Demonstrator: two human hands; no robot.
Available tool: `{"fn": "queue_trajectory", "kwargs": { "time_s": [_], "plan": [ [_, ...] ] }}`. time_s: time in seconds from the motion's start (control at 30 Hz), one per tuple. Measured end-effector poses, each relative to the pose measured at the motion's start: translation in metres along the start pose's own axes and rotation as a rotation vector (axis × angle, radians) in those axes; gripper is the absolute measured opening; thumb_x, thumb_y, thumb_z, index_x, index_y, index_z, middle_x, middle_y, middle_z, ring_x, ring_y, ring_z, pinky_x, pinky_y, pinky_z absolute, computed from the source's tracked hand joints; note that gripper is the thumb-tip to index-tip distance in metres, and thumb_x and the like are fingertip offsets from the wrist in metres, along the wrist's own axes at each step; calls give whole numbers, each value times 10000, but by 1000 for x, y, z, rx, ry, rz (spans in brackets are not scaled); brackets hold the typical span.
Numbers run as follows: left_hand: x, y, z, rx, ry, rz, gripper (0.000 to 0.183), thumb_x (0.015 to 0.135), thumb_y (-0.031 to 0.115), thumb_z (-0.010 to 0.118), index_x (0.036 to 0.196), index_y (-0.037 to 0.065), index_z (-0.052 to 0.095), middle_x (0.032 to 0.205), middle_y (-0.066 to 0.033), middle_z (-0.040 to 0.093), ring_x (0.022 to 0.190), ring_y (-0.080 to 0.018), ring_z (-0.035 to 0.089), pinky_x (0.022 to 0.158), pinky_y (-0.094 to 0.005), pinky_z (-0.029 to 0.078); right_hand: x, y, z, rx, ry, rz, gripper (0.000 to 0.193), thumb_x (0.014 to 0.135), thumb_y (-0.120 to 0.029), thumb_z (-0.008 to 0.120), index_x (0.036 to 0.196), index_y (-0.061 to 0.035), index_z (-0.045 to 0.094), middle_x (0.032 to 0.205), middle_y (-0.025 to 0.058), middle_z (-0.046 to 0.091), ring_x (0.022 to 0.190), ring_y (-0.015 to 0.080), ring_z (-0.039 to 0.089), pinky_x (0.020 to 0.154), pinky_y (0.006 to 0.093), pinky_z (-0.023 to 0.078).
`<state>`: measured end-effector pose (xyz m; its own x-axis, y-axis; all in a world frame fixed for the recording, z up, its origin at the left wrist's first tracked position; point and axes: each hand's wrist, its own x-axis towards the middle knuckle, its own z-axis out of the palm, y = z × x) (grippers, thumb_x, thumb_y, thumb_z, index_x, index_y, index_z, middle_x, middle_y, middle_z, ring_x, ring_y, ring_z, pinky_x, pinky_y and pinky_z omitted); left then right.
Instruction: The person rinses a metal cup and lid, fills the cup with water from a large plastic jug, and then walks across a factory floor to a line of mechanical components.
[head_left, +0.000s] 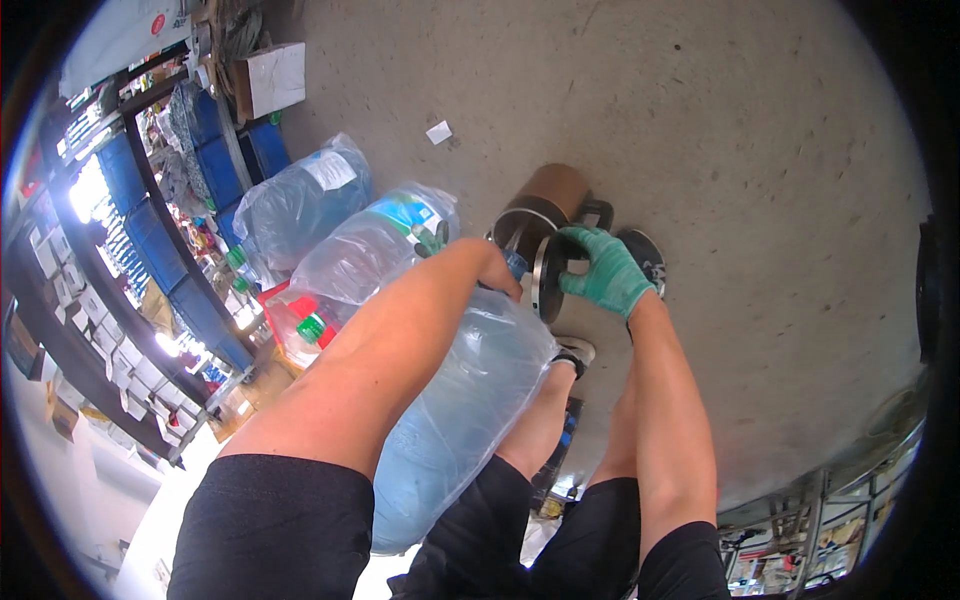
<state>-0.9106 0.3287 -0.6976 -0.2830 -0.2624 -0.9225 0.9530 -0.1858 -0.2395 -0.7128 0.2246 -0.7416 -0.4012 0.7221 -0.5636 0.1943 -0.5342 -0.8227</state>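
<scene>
A large clear water bottle [470, 390] wrapped in loose plastic lies tilted under my left arm, its neck end toward the floor ahead. My left hand [492, 268] is closed around the bottle's blue neck, with its fingers partly hidden. Just beyond is a brown pot [552, 192] with a metal rim and a black side handle, its mouth facing the bottle neck. Whether water runs between them I cannot tell. In a green glove, my right hand [608, 272] grips a round dark lid [546, 278] with a metal edge, held upright beside the pot's mouth.
Two more wrapped water bottles, a near one [375, 240] and a farther one [305, 200], lie to the left. Blue bins [215, 165] on a rack stand beyond them, by a white box [275, 80]. A paper scrap [438, 132] lies on the concrete floor [740, 130]. My shoes are close by.
</scene>
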Motion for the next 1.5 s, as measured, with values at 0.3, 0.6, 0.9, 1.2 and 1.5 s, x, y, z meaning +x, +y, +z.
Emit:
{"fn": "queue_trajectory", "kwargs": {
  "time_s": [0.3, 0.6, 0.9, 1.2, 1.5],
  "plan": [
    [-8, 4, -5, 236, -88, -45, 795, 589, 601, 815, 1101, -1, 728, 1190, -175, 677, 1072, -305, 657, 935, -387, 508, 1, 5, 3, -30, 0, -8, 685, 675, -231, 798, 1297, -29, 594, 1306, 213, 590, 1218, 370, 556, 1056, 407, 448],
    [-10, -4, -4, 226, -59, -98, 780, 608, 611, 796, 1103, 12, 731, 1190, -172, 678, 1076, -308, 654, 954, -387, 493, 1, 10, 5, 26, 14, -10, 670, 681, -227, 802, 1294, -45, 602, 1321, 206, 581, 1233, 367, 542, 1070, 403, 436],
    [17, -5, 0, 214, -77, -55, 560, 707, 510, 788, 1195, 243, 713, 1130, -96, 716, 1046, -264, 680, 928, -376, 508, 1, 9, 5, 14, -4, -1, 683, 682, -240, 807, 1301, -43, 597, 1332, 206, 570, 1249, 372, 523, 1090, 408, 417],
    [18, -3, 3, 279, -196, -58, 571, 792, 521, 706, 1293, 251, 661, 1322, -103, 634, 1204, -292, 609, 1006, -406, 481, 2, 8, 5, 26, 29, -39, 696, 668, -237, 817, 1300, -44, 598, 1305, 206, 588, 1241, 376, 528, 1085, 409, 420],
    [-39, 35, -16, 306, -137, 8, 482, 747, 449, 751, 1127, 153, 747, 1102, -99, 722, 1008, -250, 686, 889, -390, 521, -1, 18, 9, 5, 116, -107, 588, 687, -186, 785, 1234, -37, 627, 1213, 200, 641, 1100, 354, 628, 966, 403, 512]
  ]
}}
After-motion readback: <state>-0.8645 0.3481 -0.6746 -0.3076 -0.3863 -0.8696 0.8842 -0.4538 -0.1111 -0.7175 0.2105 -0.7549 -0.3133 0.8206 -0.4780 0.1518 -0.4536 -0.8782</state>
